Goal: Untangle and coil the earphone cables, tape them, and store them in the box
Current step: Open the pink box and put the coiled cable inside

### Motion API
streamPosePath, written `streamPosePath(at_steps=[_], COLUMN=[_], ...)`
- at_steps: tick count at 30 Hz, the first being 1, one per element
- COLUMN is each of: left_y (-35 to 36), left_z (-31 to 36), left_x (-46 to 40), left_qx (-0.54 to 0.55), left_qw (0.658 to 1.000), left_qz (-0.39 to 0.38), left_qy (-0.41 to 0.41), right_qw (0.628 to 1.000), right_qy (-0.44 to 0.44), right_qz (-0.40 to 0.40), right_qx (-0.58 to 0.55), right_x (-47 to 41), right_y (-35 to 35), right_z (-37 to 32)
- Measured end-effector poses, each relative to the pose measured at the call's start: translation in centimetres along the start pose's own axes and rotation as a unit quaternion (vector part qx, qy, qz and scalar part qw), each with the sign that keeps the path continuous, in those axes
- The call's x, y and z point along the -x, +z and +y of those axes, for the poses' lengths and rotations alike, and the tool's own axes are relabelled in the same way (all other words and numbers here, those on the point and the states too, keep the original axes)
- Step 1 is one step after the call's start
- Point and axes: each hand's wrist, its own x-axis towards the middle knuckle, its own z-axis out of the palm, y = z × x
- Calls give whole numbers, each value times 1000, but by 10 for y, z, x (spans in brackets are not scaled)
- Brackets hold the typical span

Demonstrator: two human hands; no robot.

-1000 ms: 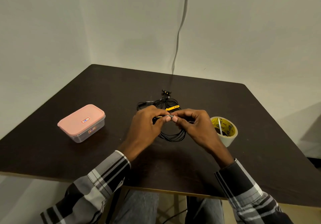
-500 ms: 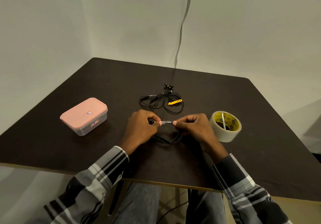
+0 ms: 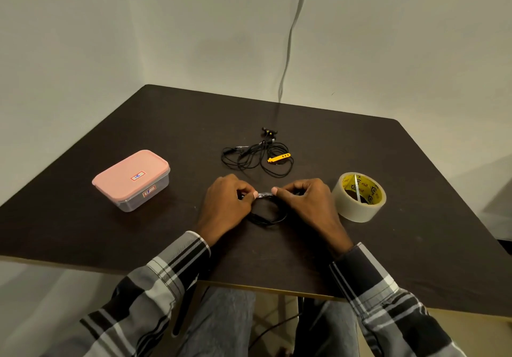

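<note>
While both hands pinch it, left hand, right hand, coiled earphone cable between them, seemingly taped

Dim, soft indoor light; faint shadows on wall; wide-angle bending at edges; focus sharp.

Two hands: left hand, right hand. Two earphone cables: coiled cable, loose cable. One box. One tape roll.

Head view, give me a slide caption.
Both hands pinch a taped earphone coil; box shut.
</note>
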Motion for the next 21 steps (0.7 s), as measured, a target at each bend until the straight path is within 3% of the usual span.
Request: streamPosePath(at_steps=[7, 14, 18, 21], left_y=[-40, -100, -122, -125], left_z=[-12, -40, -71, -96], left_x=[-8, -7, 12, 29], left_qx=[57, 43, -44, -72], left_qw=[997, 983, 964, 955], left_qz=[55, 178, 261, 285], left_qy=[-3, 0, 24, -37], right_qw=[995, 971, 943, 924], right_qy=[-70, -208, -284, -319], right_qz=[23, -108, -172, -209], right_qx=[-68, -54, -1, -1], right_x=[-28, -53, -59, -60], right_y=[-4, 50, 84, 106], right_z=[-39, -96, -124, -136])
